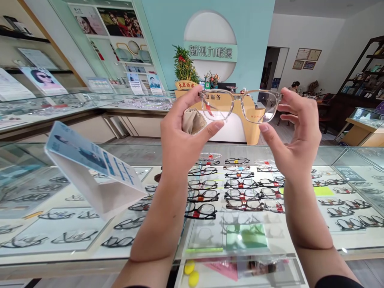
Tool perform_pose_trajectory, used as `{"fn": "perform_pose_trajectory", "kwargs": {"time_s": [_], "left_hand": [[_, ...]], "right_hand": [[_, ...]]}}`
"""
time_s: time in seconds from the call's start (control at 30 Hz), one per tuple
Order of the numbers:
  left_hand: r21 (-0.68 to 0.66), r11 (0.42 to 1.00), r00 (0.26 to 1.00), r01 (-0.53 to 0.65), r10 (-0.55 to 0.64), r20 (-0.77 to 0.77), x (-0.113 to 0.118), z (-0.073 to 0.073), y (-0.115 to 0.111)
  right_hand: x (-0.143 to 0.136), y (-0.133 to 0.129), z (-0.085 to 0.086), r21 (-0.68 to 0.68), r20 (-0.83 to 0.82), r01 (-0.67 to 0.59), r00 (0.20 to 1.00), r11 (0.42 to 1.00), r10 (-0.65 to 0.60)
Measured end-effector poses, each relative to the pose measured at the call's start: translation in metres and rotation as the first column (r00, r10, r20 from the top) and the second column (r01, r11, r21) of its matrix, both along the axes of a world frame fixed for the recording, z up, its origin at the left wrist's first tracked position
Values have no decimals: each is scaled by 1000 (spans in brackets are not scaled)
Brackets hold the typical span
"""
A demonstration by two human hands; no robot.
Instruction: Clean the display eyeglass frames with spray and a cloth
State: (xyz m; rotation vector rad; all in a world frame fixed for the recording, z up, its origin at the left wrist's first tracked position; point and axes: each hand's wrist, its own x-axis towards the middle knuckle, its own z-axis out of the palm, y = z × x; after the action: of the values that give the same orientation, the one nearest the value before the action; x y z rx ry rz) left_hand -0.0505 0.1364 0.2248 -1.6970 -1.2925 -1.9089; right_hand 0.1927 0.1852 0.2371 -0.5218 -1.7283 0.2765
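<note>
Clear plastic-framed glasses (240, 105), upper centre of frame, pinched at both ends: left hand (183, 134) fingers clamped, beige cloth (193, 121) tucked inside; right hand (295, 134) fingers likewise clamped.

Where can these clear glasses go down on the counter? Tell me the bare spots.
The left hand and right hand hold the clear glasses above the glass counter. The top looks bare right of the folded sign, under both forearms, and along the far edge. The sign crowds the left. The frames below lie inside the case.

clear glasses (240, 105), beige cloth (193, 121)
</note>
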Motion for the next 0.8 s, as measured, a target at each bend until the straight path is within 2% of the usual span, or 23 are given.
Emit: {"fn": "perform_pose_trajectory", "kwargs": {"time_s": [0.23,0.4,0.53,0.67,0.8], "left_hand": [[44,998,999,-38,38,-1,2,-5,10],[60,997,999,-46,46,0,2,-9,18],[95,993,998,-64,64,6,6,-9,21],[149,980,991,-132,127,41,15,-11,20],[206,952,974,-225,221,39,22,-15,16]], "right_hand": [[0,3,-5,83,61,12,998,997,-17],[-5,0,-5,187,50,132,988,974,-143],[-4,-1,-4,182,57,148,985,972,-160],[-3,2,-3,107,60,43,997,993,-49],[-8,6,-2,3,-118,-171,978,985,170]]}}
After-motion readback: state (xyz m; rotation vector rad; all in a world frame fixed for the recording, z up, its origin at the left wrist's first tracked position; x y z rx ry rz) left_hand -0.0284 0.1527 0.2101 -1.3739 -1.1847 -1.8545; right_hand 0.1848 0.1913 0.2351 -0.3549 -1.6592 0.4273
